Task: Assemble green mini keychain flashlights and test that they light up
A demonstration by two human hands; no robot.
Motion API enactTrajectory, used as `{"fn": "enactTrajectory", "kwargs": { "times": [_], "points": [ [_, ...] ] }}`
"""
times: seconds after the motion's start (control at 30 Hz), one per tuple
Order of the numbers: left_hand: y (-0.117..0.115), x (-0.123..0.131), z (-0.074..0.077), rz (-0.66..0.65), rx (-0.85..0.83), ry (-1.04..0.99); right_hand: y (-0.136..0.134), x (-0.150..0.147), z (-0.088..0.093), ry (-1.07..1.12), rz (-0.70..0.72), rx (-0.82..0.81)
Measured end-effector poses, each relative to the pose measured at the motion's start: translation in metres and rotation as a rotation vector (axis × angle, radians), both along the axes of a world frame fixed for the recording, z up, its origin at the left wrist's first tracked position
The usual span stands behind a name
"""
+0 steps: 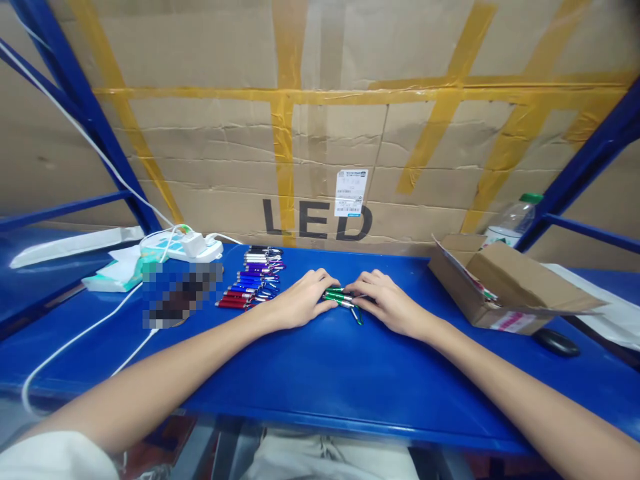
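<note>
Several green metallic pieces with carabiner clips lie on the blue table between my hands. My left hand closes its fingers and thumb round their left ends. From the right, my right hand pinches their clip ends, with one green clip hanging below its fingertips. Left of my left hand, a column of similar pieces lies side by side: red ones nearest me, then blue ones, purple ones, silver ones and black ones at the back.
An open cardboard box stands at the right, with a black mouse-like object and a bottle near it. At the left are a power strip, white cables, a tissue pack and a blurred-out object. A large carton forms the back.
</note>
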State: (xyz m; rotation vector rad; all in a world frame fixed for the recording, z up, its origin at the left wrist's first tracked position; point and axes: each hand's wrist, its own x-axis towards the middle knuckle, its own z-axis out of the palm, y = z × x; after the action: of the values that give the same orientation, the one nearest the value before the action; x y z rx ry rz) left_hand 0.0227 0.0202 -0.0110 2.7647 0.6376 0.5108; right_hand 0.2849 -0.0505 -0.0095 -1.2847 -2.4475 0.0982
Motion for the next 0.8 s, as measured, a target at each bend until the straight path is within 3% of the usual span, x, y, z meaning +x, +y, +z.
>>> {"fn": "enactTrajectory", "kwargs": {
  "times": [0.23,0.43,0.8],
  "points": [
    [-0.002,0.000,0.005,0.097,-0.006,0.049,0.000,0.015,0.006,0.014,-0.097,-0.014],
    [-0.002,0.001,0.005,0.080,-0.022,0.040,-0.003,0.011,0.010,0.012,-0.035,-0.100],
    [-0.002,0.000,0.004,0.046,-0.001,-0.001,-0.006,0.011,0.011,0.054,-0.133,-0.066]
  ]
}}
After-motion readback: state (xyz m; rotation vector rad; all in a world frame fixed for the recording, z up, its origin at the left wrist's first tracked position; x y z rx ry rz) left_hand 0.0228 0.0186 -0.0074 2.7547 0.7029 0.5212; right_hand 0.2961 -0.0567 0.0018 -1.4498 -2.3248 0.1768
